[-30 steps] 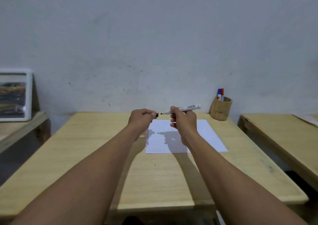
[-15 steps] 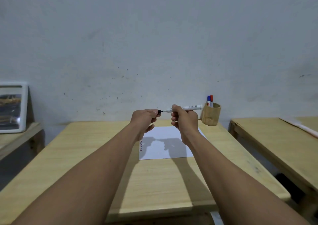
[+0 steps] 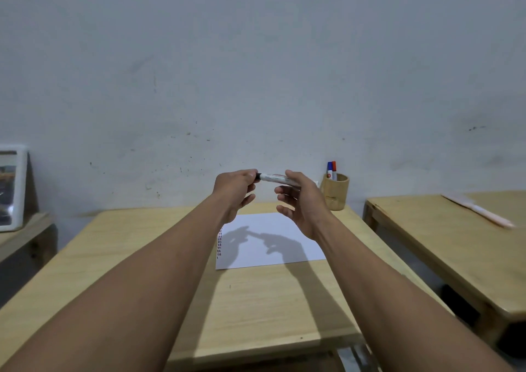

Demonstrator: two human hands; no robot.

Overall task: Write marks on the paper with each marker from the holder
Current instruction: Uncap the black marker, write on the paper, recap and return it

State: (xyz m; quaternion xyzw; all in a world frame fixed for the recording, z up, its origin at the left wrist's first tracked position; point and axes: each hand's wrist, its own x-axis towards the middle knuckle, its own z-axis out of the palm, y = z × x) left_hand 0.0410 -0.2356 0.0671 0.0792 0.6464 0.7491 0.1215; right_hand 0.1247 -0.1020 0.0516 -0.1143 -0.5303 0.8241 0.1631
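Observation:
Above the white paper [image 3: 284, 229] I hold a white marker [image 3: 274, 178] level between both hands. My left hand [image 3: 236, 189] pinches the black cap [image 3: 258, 176], which sits on the marker's left end. My right hand [image 3: 303, 201] grips the barrel with thumb and forefinger, its lower fingers spread loose. A column of small red and dark marks [image 3: 219, 243] runs down the paper's left edge. The bamboo holder [image 3: 335, 193] stands at the table's far right corner with a blue marker [image 3: 329, 168] and a red marker [image 3: 334, 167] upright in it.
The wooden table [image 3: 256, 309] ends at a wall just behind the holder. A second table [image 3: 455, 246] on the right carries a long pale object [image 3: 478, 211]. A white-framed picture [image 3: 11, 189] leans on a low bench at the left.
The cap and the marker tip were apart; now the cap is on the tip. My right hand's lower fingers have loosened. The view has tilted upward.

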